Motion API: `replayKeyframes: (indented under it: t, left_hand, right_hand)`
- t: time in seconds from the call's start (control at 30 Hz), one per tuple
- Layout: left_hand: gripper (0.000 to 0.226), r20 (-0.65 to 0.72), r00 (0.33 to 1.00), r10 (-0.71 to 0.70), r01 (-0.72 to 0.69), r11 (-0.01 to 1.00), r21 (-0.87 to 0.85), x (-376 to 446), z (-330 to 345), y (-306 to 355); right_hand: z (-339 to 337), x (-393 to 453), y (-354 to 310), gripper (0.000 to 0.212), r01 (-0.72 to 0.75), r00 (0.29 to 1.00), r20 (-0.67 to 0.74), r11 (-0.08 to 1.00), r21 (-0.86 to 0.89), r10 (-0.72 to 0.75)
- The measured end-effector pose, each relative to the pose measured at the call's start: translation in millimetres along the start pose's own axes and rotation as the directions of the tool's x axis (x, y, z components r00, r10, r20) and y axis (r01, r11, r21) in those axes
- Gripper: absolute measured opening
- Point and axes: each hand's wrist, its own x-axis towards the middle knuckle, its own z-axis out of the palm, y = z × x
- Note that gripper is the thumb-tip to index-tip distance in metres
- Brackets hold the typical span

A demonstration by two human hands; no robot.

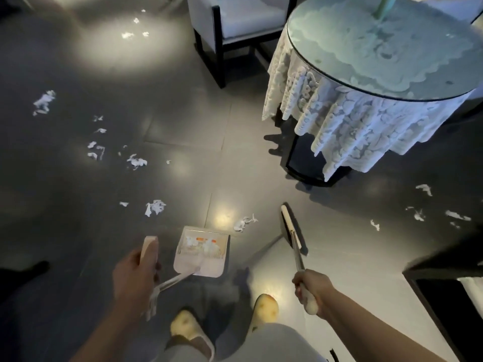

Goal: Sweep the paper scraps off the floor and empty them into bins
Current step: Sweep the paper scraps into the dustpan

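Left hand [136,276] gripping dustpan [202,254] handle, right hand [311,288] gripping broom [291,228] handle; pan on floor holding some scraps, broom head just right of it; paper scraps [244,222] beyond pan, more scattered left and right

left hand [136,278] gripping | right hand [311,291] gripping | arms extended

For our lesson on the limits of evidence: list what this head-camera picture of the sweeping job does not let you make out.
- Bins: none in the head view; wherever they stand is outside the frame.
- Dustpan contents: pale scraps and orange marks, too blurred to count or identify.
- Floor under the round table: hidden by the lace cloth.
- Broom bristles: dark against dark floor, whether they touch it is unclear.
- Dark furniture: cut off by the right edge.
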Motion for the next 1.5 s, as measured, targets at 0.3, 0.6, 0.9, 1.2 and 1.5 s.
replayKeyframes:
  t: [0.3, 0.6, 0.9, 1.2, 1.5]
  left_hand:
    - [0.049, -0.065, 0.997, -0.047, 0.043, 0.998, -0.054, 51.0, -40.1, -24.9]
    - [0.044, 0.064, 0.997, -0.043, 0.045, 0.999, -0.03, 121.9, -100.7, -33.2]
    - [0.037, 0.086, 0.995, -0.058, 0.057, 0.998, 0.015, 160.2, -169.3, -56.3]
    - [0.046, -0.071, 0.992, -0.106, 0.109, 0.993, 0.041, 177.9, -226.0, -79.5]
    - [0.044, -0.222, 0.958, -0.182, 0.178, 0.983, -0.036, 196.5, -252.1, -83.6]
  right_hand:
    - [84.4, -19.9, -21.1, 0.016, -0.014, 0.997, 0.077, 0.999, 0.042, 0.01]
    - [134.0, -49.0, -27.6, 0.012, -0.089, 0.935, 0.352, 0.991, 0.104, 0.047]
    - [229.2, -58.8, -21.0, 0.017, -0.101, 0.97, 0.236, 0.986, 0.135, 0.068]
    - [321.5, -70.1, -42.7, 0.044, -0.338, 0.664, 0.706, 0.941, -0.011, 0.247]
    - [325.2, -82.2, -91.5, 0.033, -0.208, 0.767, 0.602, 0.974, -0.093, 0.221]
